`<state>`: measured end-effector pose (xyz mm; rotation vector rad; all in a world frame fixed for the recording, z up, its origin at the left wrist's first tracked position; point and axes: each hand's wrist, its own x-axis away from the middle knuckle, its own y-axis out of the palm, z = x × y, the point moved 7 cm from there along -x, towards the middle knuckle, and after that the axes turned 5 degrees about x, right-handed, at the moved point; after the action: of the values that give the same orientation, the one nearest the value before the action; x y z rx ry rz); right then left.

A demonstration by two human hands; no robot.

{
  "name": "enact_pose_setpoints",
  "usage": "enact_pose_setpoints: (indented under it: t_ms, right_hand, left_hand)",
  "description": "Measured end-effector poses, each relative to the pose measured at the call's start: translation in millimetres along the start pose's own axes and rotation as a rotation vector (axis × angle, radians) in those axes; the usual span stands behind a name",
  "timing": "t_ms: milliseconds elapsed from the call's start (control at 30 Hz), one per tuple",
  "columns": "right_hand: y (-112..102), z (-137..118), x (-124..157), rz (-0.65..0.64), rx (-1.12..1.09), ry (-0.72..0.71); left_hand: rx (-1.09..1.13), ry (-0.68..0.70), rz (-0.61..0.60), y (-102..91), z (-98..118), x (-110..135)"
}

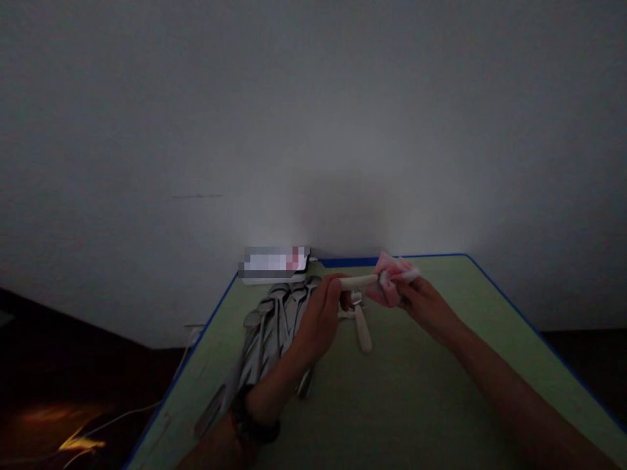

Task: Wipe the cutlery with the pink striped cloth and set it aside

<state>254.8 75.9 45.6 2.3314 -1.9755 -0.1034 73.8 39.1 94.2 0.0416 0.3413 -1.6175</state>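
Observation:
My left hand [321, 313], with a dark band at the wrist, is closed around one end of a cream-handled utensil [358, 282], held level above the table. Its kind cannot be made out, as my fingers and the cloth hide its ends. A crumpled pink and white cloth [386, 287] is pinched in my right hand [424, 303] and wraps the handle's right end. Below them on the table lies another utensil with a cream handle [363, 331] and a metal head. Several metal spoons [279, 294] lie in a group to the left, partly behind my left forearm.
At the back left of the pale green, blue-edged table [416, 405] stands a device with a lit, blurred screen [272, 262]. A grey wall [343, 130] rises behind the table. White cables [127, 412] run down past its left edge toward the dark floor.

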Motion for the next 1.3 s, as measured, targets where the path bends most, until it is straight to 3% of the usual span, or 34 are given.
enact_pose_setpoints:
  t_ms: [133, 267, 433, 567, 767, 933, 1100, 1200, 1300]
  right_hand:
    - [1, -40, -17, -0.132, 0.357, -0.07]
    - [6, -70, -35, -0.165, 0.585, -0.196]
    - [15, -74, -44, -0.099, 0.647, -0.264]
    - [19, -70, -41, -0.085, 0.674, -0.245]
    - [28, -79, -35, 0.018, 0.472, -0.243]
    - [48, -58, -27, 0.169, 0.164, -0.075]
    - [68, -41, -22, 0.129, 0.032, -0.014]
    - [73, -42, -22, 0.075, -0.033, -0.006]
    - [71, -51, -20, 0.125, -0.045, -0.056]
  left_hand:
    - [-0.096, -0.096, -0.26, -8.9, 2, -24]
    - [-0.209, -0.149, -0.309, -20.2, 7, -38]
    - [-0.396, -0.212, -0.492, -17.9, 9, -32]
    - [-0.494, -0.178, -0.524, -20.0, 14, -28]
    - [-0.508, -0.106, -0.563, -20.9, 27, -22]
    - [-0.43, -0.06, -0.562, -12.1, 33, -22]
    - [-0.464, -0.053, -0.565, -1.1, 24, -16]
    - [-0.512, -0.05, -0.564, -0.9, 21, -14]
    - [-0.561, -0.068, -0.583, -3.9, 16, -12]
